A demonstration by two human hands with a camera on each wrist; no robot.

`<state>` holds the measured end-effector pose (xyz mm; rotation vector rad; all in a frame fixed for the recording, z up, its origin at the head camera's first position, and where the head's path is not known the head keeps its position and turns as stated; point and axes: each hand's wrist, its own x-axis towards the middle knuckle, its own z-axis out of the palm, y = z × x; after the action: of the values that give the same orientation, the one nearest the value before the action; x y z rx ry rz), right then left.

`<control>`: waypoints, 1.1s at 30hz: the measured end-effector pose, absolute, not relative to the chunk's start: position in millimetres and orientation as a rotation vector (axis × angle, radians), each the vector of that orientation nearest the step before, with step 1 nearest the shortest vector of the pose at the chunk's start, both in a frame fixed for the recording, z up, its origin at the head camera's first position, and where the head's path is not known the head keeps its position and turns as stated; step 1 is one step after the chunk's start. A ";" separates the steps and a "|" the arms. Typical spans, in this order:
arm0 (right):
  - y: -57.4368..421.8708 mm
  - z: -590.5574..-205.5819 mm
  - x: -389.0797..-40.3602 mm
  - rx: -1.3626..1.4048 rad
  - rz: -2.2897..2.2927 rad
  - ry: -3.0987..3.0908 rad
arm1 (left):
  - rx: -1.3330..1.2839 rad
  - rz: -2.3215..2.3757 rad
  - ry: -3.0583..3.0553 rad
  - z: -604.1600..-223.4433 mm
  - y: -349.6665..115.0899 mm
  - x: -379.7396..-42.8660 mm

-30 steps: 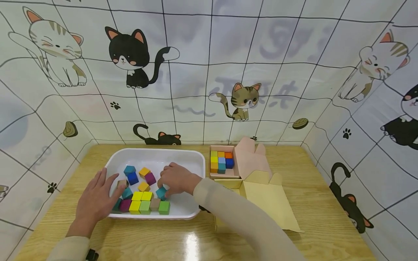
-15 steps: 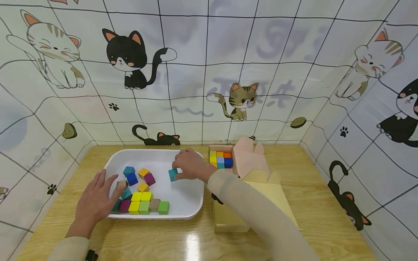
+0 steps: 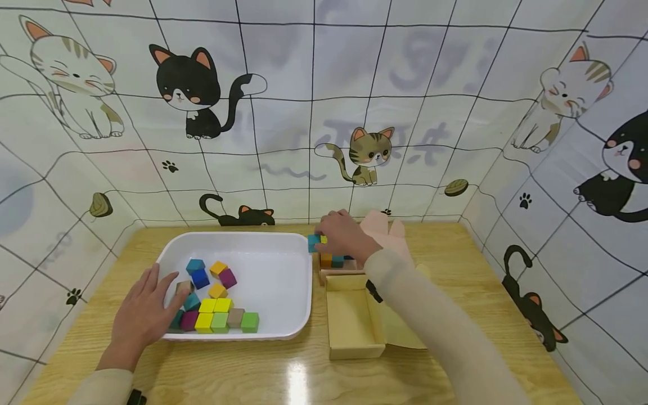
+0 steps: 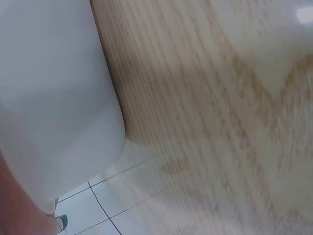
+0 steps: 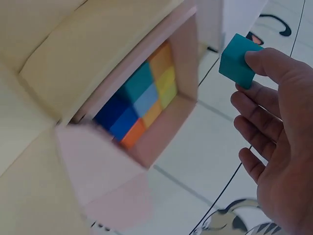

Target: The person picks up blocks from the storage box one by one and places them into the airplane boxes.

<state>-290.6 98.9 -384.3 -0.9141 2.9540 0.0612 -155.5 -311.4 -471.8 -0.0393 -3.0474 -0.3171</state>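
My right hand (image 3: 346, 235) pinches a teal cube (image 5: 237, 63) between thumb and index finger, above the left edge of the small pink box (image 5: 171, 128). The other fingers are loosely bent in the right wrist view. Inside that box lie blue, teal, light blue, orange and yellow cubes in rows, partly covered by the hand in the head view. My left hand (image 3: 144, 312) rests on the left rim of the white tray (image 3: 275, 281), its fingers extended. Beside its thumb sit several loose cubes, among them a blue cube (image 3: 200, 278) and a purple cube (image 3: 228, 278).
A pale yellow box (image 3: 354, 315) stands with its lid laid back, in front of the pink box. Yellow, green and brown cubes, such as a green cube (image 3: 250, 322), line the tray's near side. A cat-patterned sheet (image 3: 283, 129) surrounds the wooden table (image 3: 243, 368).
My right hand has picked the teal cube up from among the tray's cubes and carried it right, over the tray's edge to the pink box. The left hand keeps its place on the tray.
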 end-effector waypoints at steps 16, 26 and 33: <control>166.5 -391.1 -292.9 -0.683 0.119 2.919 | -0.042 -0.326 -3.041 -468.1 -311.2 -155.2; 167.0 -410.0 -289.6 -0.715 0.185 2.892 | -0.035 -0.356 -3.033 -468.0 -310.1 -154.3; 163.3 -419.6 -290.6 -0.693 0.260 2.916 | -0.036 -0.365 -3.028 -469.2 -311.7 -154.5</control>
<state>-290.6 163.3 -419.6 -0.6934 2.9159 0.2601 -154.5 -311.7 -469.2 -0.0357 -3.0281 -0.3653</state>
